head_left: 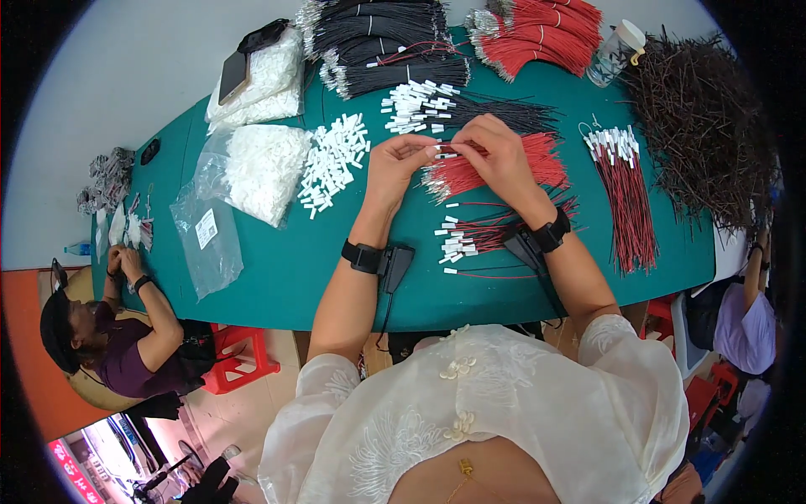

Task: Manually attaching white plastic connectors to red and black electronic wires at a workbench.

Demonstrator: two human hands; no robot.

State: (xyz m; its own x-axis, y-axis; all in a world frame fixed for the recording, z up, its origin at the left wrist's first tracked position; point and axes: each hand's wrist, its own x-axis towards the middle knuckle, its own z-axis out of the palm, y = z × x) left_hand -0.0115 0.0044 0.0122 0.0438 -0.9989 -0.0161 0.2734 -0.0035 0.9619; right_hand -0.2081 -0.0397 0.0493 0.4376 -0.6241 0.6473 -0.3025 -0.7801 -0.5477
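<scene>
My left hand (400,170) pinches a small white plastic connector (437,149) between thumb and forefinger. Close beside it, the bent fingers of my right hand (493,158) are pressed together on a thin wire at the connector's end; the fingers hide most of it, and I cannot tell its colour. Under the right hand lies a fan of loose red wires (541,160) with bare silvery tips. Just beyond are black wires (504,115) ending in white connectors (417,105). Nearer me, red and black wires with white connectors (457,242) lie by my right wrist.
Loose white connectors (334,164) and a bag full of them (264,172) lie left. Black bundles (382,38) and red bundles (541,38) sit far back. At right are a wired bunch (625,202), a jar (615,55) and a dark wire heap (701,126). A co-worker (126,336) sits left.
</scene>
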